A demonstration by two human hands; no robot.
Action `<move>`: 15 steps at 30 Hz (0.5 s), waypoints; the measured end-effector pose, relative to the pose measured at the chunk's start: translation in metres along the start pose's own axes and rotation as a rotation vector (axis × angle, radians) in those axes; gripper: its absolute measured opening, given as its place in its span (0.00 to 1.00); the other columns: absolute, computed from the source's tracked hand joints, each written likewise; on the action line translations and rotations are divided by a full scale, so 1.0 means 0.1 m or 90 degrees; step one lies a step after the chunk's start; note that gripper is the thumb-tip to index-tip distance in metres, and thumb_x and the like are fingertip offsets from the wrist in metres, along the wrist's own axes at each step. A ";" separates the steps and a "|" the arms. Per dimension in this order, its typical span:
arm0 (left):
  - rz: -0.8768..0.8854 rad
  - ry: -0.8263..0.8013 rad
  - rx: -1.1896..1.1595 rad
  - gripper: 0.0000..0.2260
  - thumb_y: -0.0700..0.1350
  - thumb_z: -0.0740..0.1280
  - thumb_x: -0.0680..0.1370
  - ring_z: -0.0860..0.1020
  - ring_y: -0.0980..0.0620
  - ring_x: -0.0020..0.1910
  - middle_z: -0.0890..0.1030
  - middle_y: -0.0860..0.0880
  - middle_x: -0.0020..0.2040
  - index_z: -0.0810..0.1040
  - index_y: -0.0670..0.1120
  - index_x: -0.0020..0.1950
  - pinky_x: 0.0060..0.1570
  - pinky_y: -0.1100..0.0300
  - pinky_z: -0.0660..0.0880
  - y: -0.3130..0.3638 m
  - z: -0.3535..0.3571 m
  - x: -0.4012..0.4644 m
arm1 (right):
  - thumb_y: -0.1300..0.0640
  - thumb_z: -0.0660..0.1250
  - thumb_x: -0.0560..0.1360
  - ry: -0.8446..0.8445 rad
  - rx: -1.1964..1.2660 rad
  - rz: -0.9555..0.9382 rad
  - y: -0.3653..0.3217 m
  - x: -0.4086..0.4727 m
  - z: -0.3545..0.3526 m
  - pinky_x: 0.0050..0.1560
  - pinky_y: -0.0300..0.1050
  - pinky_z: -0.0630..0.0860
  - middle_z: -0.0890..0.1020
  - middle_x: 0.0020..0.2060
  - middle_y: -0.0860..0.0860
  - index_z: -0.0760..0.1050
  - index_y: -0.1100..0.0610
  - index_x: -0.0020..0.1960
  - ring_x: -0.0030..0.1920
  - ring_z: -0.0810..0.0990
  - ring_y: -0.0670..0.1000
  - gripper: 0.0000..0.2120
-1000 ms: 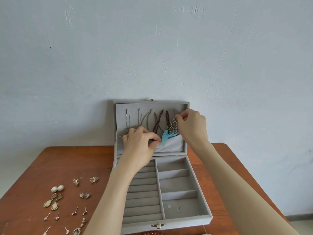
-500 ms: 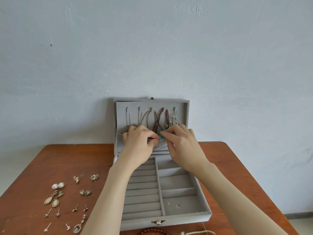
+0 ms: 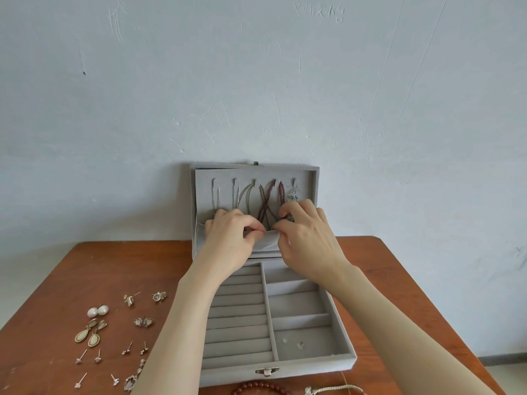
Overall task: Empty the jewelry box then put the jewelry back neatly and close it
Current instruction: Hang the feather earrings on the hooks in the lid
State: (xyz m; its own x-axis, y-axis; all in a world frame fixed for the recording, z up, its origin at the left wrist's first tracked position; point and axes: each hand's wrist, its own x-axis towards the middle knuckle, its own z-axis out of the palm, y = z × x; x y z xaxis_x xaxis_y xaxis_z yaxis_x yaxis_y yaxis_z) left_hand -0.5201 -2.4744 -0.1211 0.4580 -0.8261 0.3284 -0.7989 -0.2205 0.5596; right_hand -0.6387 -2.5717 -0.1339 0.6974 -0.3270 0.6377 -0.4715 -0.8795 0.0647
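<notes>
A grey velvet jewelry box (image 3: 346, 363) stands open on the table, its lid upright against the wall. Several chains and a dark purple bead necklace (image 3: 273, 199) hang from hooks inside the lid, and a pair of hook earrings (image 3: 295, 193) hangs at the right. My left hand (image 3: 231, 238) pinches the top edge of the lid's fabric pocket (image 3: 269, 243). My right hand (image 3: 306, 242) grips a silver pendant piece at the pocket's mouth, beside the left. The tray compartments hold two tiny earring backs (image 3: 292, 342).
Several earrings lie on the brown wooden table (image 3: 94, 266) left of the box: pearl studs (image 3: 97, 311), oval drops (image 3: 90, 333) and small studs. A red-brown bead bracelet (image 3: 258, 387) and a cream cord (image 3: 333, 390) lie at the front edge. A pale wall stands behind.
My right hand came down from the right hook to the pocket's mouth. The blue feather pendant that showed above the pocket is out of sight now. My left hand stayed on the pocket edge.
</notes>
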 end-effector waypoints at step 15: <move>0.124 0.040 0.029 0.10 0.45 0.62 0.78 0.74 0.52 0.55 0.78 0.50 0.53 0.77 0.47 0.57 0.56 0.55 0.71 0.03 -0.25 -0.21 | 0.57 0.56 0.71 -0.033 0.097 0.042 -0.17 -0.19 -0.22 0.43 0.49 0.75 0.81 0.43 0.52 0.79 0.57 0.51 0.44 0.80 0.57 0.15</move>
State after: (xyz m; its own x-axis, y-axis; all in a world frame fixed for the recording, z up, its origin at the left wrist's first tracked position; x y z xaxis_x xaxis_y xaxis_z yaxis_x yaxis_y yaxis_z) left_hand -0.5218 -2.4447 -0.1072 0.3152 -0.8221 0.4742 -0.8909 -0.0841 0.4464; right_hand -0.6553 -2.5429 -0.1303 0.6964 -0.3993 0.5963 -0.4326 -0.8965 -0.0951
